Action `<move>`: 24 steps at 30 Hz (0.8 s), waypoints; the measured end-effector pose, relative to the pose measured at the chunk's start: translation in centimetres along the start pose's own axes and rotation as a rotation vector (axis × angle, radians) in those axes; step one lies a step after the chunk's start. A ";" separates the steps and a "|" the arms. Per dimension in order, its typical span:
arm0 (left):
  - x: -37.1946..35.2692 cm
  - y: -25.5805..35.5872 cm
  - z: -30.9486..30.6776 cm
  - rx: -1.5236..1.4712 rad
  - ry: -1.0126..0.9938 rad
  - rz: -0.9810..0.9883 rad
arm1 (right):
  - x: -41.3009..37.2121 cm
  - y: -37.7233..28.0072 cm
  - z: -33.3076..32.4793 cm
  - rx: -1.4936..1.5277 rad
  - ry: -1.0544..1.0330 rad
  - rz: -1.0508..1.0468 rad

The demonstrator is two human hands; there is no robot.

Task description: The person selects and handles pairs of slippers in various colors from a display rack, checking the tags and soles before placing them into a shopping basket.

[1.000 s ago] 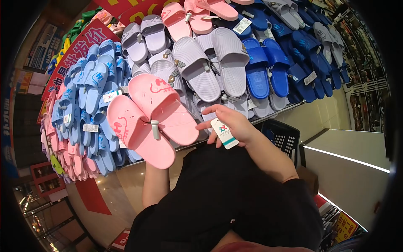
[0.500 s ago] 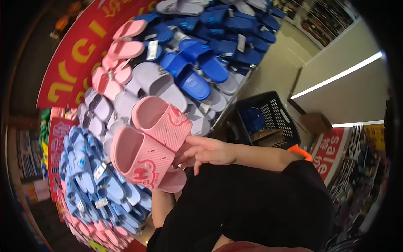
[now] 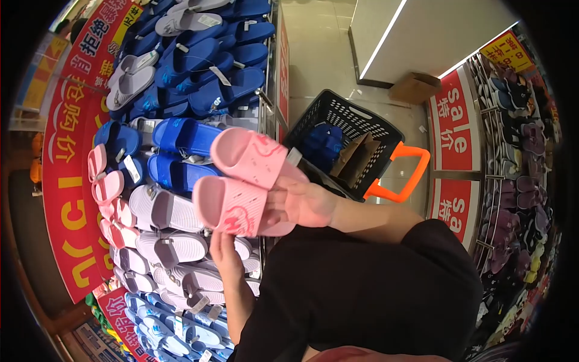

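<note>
Two pink slippers point(image 3: 232, 205) with red printing on their straps are held side by side in front of me, toes pointing right. My left hand point(image 3: 226, 253) grips the lower slipper at its near edge, with the fingertips partly behind it. From the right, my right hand point(image 3: 304, 204) holds the pair at the toe end, some fingers hidden behind the strap. Beyond the pair lie bright blue slippers point(image 3: 184, 172) on the display, with pale lilac slippers point(image 3: 172, 248) just below them.
A black basket point(image 3: 377, 117) with an orange handle point(image 3: 422, 175) stands on the floor, holding blue slippers and brown cardboard. Dark blue slippers point(image 3: 226, 87) fill the upper display. Red sale signs point(image 3: 452, 130) and shoe racks are at the right; a cardboard box point(image 3: 415, 87) is near the white counter.
The view has turned toward the right, bringing the basket's handle into fuller view. The pink slippers have become more level, and my left hand now shows at their lower edge.
</note>
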State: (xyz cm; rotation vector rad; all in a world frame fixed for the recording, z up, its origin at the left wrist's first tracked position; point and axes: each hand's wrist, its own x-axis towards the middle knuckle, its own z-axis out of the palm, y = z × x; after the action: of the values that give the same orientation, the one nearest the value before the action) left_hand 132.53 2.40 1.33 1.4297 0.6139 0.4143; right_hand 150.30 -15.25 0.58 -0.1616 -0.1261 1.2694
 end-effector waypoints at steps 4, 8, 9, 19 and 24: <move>1.4 -0.5 3.5 0.350 -0.216 -0.287 | -1.9 -4.3 -7.2 -0.318 0.423 -0.030; 1.6 -1.1 4.4 0.277 -0.334 -0.362 | -2.5 -8.4 -16.2 -0.723 0.940 0.040; 1.5 -1.2 4.6 0.267 -0.339 -0.376 | -2.8 -9.0 -20.7 -0.851 1.002 0.066; 1.3 -1.4 5.7 0.359 -0.184 -0.586 | -3.0 -14.7 -38.1 -1.304 1.220 0.450; 0.8 -1.3 6.4 0.391 -0.070 -0.638 | -1.4 -15.5 -37.6 -1.568 1.204 0.534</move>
State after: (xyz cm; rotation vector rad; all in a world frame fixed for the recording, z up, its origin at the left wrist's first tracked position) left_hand 136.99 -2.25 0.15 1.5099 1.0867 -0.2738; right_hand 171.34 -23.02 -33.34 -2.3590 0.0022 1.1069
